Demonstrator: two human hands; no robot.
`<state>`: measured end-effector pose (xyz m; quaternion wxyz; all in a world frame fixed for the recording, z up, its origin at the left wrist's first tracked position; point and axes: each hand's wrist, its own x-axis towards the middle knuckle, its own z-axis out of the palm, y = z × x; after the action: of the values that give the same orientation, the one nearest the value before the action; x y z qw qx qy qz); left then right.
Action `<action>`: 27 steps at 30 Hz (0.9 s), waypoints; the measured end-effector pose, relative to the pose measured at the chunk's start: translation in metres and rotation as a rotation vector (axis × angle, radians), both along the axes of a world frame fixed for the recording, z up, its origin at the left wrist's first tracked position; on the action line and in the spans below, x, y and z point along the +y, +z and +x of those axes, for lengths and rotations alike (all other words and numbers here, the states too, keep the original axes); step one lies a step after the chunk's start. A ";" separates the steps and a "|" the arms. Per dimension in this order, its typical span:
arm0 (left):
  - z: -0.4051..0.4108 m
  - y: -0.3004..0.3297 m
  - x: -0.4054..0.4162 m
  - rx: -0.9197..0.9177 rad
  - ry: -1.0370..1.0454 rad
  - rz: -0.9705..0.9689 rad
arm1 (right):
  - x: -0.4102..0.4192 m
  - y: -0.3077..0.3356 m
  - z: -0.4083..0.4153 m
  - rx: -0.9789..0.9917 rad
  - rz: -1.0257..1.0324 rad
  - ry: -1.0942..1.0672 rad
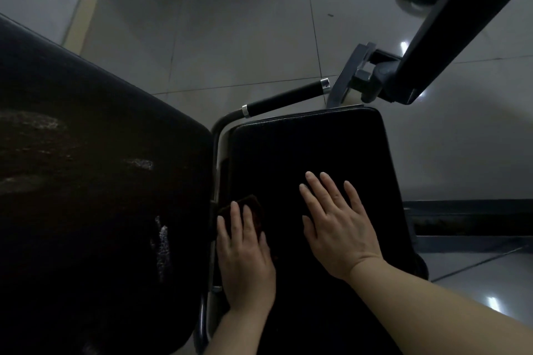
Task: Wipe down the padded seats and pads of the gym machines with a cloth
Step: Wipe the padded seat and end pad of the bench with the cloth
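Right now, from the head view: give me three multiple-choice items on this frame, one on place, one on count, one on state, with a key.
1. Where is the cloth?
A. on the floor
B. under the left hand, at the left edge of the seat pad
C. draped over the handle

2. How many hands lie on the seat pad?
A. none
B. one
C. two

3. How is the right hand?
A. flat, fingers straight, holding nothing
B. clenched round the cloth
C. gripping the handle

Key: 1 B, the dark cloth shows past the left fingers beside the pad's left edge; 2 C, both hands rest on the pad; 3 A, its palm lies flat on bare pad, away from the handle.
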<state>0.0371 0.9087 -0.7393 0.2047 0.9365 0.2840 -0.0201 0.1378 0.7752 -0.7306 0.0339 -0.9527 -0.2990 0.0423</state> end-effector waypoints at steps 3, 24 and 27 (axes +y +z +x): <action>0.050 -0.002 0.027 0.023 0.097 -0.038 | 0.000 0.001 0.000 0.002 0.000 -0.001; 0.119 0.014 -0.003 0.005 -0.071 -0.027 | 0.001 0.004 0.002 0.044 -0.033 0.019; 0.068 0.009 -0.012 -0.088 -0.203 -0.010 | 0.001 0.005 0.002 0.057 -0.018 0.012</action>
<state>0.1053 0.8967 -0.7299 0.2187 0.9593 0.1785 -0.0008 0.1393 0.7763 -0.7258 0.0336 -0.9496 -0.3033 0.0724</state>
